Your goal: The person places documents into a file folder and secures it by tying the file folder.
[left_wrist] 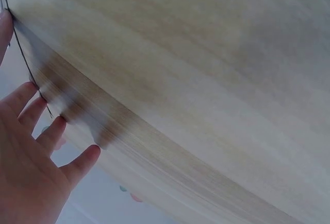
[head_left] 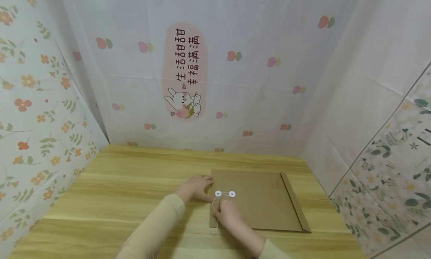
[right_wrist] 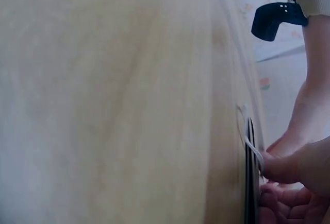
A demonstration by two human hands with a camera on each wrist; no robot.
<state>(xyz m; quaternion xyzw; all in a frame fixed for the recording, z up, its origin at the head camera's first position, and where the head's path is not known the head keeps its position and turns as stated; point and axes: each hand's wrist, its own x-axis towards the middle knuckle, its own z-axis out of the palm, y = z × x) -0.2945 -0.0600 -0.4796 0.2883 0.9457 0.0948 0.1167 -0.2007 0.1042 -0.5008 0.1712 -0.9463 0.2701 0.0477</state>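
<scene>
A brown kraft file envelope (head_left: 259,206) lies flat on the table, with two white button discs (head_left: 232,194) near its left side. A thin pale string (head_left: 213,233) runs between the discs, and its loose end loops past the envelope's left edge. My left hand (head_left: 199,188) rests at that left edge; its fingers (left_wrist: 51,131) are spread and touch the edge in the left wrist view. Below the discs, my right hand (head_left: 230,216) pinches the string between thumb and fingers. The right wrist view shows the string (right_wrist: 251,147) meeting the thumb, while the fingertips are partly hidden.
The wood-grain table (head_left: 118,191) extends around the envelope. A patterned curtain (head_left: 256,87) hangs along the table's back edge, with more printed cloth at the left (head_left: 43,90) and right. A black wrist mount (right_wrist: 273,20) shows by a sleeve in the right wrist view.
</scene>
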